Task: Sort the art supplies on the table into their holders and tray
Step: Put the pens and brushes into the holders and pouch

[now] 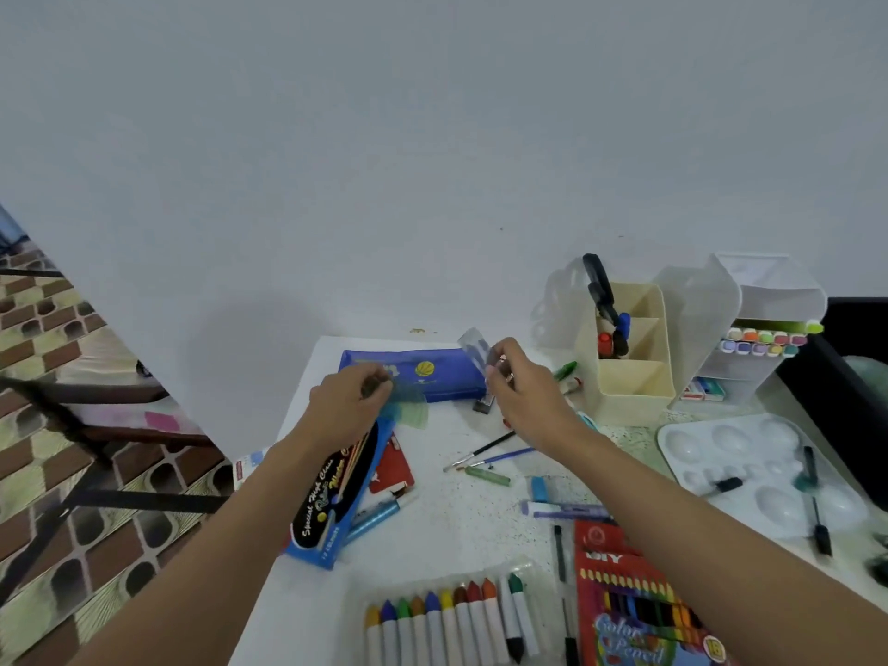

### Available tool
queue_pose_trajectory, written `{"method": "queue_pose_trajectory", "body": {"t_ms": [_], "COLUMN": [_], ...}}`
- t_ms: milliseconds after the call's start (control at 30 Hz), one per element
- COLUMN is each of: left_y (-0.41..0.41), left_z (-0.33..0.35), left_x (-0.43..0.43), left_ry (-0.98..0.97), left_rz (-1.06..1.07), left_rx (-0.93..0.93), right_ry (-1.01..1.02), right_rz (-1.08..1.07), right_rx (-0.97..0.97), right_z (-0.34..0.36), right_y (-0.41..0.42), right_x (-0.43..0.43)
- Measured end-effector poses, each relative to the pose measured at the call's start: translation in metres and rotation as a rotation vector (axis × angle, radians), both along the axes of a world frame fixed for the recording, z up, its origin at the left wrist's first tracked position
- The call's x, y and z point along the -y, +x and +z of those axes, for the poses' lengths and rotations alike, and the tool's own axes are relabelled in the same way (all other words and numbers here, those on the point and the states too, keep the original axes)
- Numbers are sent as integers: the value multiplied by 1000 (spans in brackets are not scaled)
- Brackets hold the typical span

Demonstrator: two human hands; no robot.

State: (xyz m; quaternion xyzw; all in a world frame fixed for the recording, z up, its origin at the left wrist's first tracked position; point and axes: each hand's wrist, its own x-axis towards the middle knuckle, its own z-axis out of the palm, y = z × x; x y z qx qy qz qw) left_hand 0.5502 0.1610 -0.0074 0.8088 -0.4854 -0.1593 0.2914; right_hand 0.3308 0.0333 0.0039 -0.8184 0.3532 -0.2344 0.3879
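The clear plastic strip (473, 347) is held above the far part of the table (461, 526), over the right end of the blue pencil case (432, 377). Its long axis runs from the fingertips up and away toward the wall, leaning a little left; it is blurred, so it may be a short ruler or a set square. The right hand (516, 391) pinches its lower end between thumb and curled fingers.

Just to the left, the left hand (351, 401) pinches a translucent blue-green protractor (408, 407), whose rounded edge points right and slightly toward the person, above the near edge of the pencil case.

Under the left forearm a watercolour box (336, 497) lies with its long axis running diagonally. Two paintbrushes (485, 449) and a green crayon (487, 475) lie on the table below the right wrist.

To the right stands a cream holder (629, 372) with black scissors (598, 286) upright in its far compartment, then a clear drawer unit (764, 300) and a white palette tray (759, 454). Nearest the person are a crayon set (451, 622) and a coloured pencil box (624, 612).
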Motion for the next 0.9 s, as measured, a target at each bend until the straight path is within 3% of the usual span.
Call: {"method": "queue_pose_trajectory", "body": {"t_ms": [200, 467, 567, 767, 900], "left_y": [10, 13, 10, -7, -14], "left_z": [-13, -14, -8, 9, 0], "left_x": [-10, -12, -10, 2, 23], "left_ry": [-35, -78, -184, -488, -505], "left_rz": [-69, -86, -80, -110, -285], "left_rx": [-93, -162, -159, -76, 229], "right_ry": [-344, -406, -445, -337, -220], "right_rz": [176, 228, 175, 65, 54], "right_rx": [-372, -516, -460, -224, -155], "right_z": [-10, -21, -19, 2, 20], "right_y": [36, 54, 49, 32, 20], "right_x": [19, 33, 34, 42, 47]}}
